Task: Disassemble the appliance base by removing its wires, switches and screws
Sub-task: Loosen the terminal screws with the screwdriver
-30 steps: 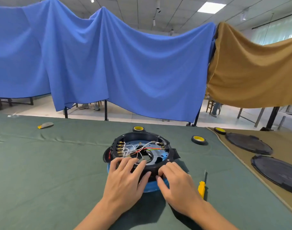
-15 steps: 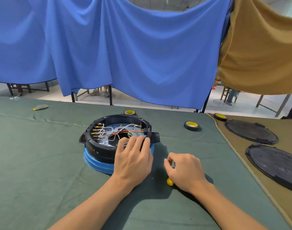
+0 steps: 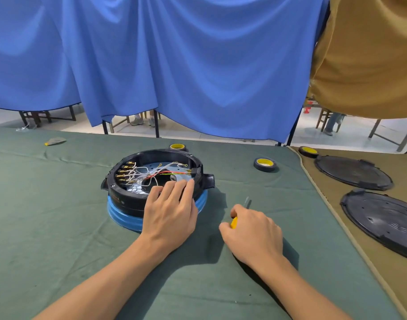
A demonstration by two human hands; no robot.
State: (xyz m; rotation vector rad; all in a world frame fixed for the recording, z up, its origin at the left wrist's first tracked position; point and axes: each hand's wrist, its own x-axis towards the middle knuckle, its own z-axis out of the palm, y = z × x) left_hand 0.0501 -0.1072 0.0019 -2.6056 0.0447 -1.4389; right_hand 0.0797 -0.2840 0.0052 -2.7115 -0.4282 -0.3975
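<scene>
- Appliance base (image 3: 128, 200) position: on the green-covered desk (image 3: 59, 227), straight ahead of the person, open side up.
- Right hand (image 3: 253, 232): close to the person, right of the base and apart from it. Its fingers are curled round the yellow handle of a screwdriver (image 3: 234, 222). The shaft points away and is blurred, so it cannot be determined whether it touches the desk.
- Left hand (image 3: 170, 211): laid over the near rim of the base, with the fingers (image 3: 172, 189) extended and the tips reaching into the cavity. It braces the base and grips nothing.
- Wires (image 3: 147, 175): white, red and green leads cross the cavity from a row of brass terminals (image 3: 124, 172) on the left wall towards the right wall. None appears detached.
- Hazard: the screwdriver tip may snag or cut a lead, because the leads lie across the plate that the tool must probably reach.
- Hazard: the left fingertips sit inside the cavity, so a slipped tip could strike them.
- Hazard: the base may turn on the cloth under torque if the flat-hand brace is light.
- Beyond the base: tape rolls (image 3: 265, 164), then two black covers (image 3: 352, 172) on the tan cloth to the right. A blue curtain (image 3: 174, 65) hangs behind.
</scene>
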